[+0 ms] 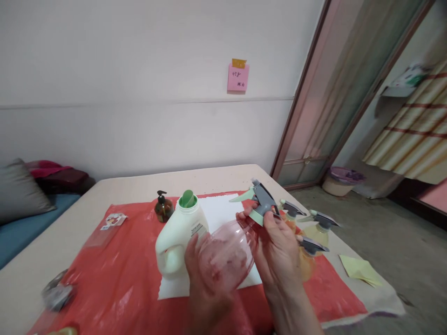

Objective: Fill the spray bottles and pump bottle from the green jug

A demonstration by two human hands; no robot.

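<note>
Tilted above the table is a clear pink spray bottle (226,256), its body cradled in my left hand (199,284), which is partly blurred. My right hand (281,253) grips the grey spray head (264,200) at its pale green collar. The head sits at the bottle's neck; whether it is screwed on, I cannot tell. Just left of my left hand stands a white jug (174,249) with a handle and a green opening. Beneath both lies a white sheet (223,209).
A brown pump bottle (163,210) stands behind the jug. Several spray bottles (319,232) with yellow or orange liquid stand right of my right hand. Red plastic (122,265) covers much of the table. Yellow paper (359,270) lies near the right edge; a clear packet (108,228) lies left.
</note>
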